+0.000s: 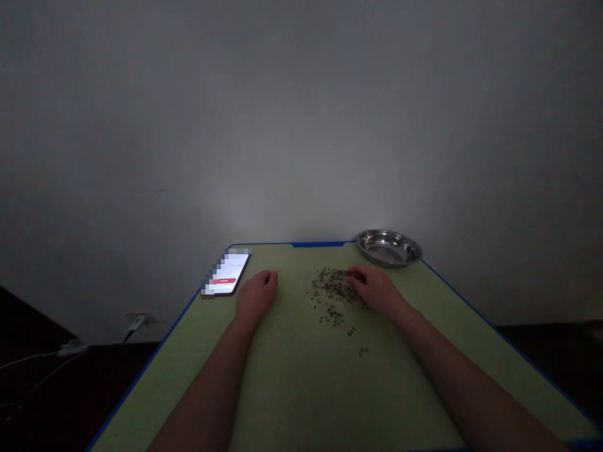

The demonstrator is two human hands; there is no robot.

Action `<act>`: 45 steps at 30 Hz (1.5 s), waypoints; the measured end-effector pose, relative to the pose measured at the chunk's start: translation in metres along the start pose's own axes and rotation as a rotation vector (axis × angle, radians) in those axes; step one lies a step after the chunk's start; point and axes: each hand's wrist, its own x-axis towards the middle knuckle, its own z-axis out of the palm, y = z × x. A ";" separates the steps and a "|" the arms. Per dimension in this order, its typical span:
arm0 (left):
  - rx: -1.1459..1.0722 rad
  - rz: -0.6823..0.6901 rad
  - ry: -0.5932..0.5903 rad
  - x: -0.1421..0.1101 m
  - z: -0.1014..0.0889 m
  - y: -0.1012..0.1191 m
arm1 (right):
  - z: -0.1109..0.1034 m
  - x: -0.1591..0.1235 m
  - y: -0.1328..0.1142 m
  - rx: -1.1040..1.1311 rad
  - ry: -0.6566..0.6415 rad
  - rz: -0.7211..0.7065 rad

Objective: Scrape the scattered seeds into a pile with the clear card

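A loose scatter of small dark grains [333,285], like peppercorns or seeds, lies on the green tabletop [301,389]. My right hand [374,289] is at the right side of this scatter, its fingers bent together down at the grains. Whatever sits between those fingertips is too small to make out. My left hand [257,294] rests on the table left of the grains, curled into a loose fist and apart from them. Nothing shows in it. A few stray grains [362,351] lie nearer to me.
A shiny metal bowl [389,248] stands at the back right corner. At the left edge lies a phone [228,273] with a lit screen, partly blurred out. The table has a blue rim and meets a grey wall [301,125]. White cables [70,347] run along the floor at left.
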 end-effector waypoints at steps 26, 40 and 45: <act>0.001 -0.008 0.002 0.000 0.002 0.002 | -0.048 -0.042 0.030 0.180 -0.314 0.055; 0.010 -0.006 0.004 0.000 0.002 0.001 | -0.007 -0.006 -0.022 -0.080 -0.316 -0.100; 0.000 0.001 0.007 0.000 0.003 0.001 | -0.004 -0.004 -0.036 -0.015 -0.433 -0.246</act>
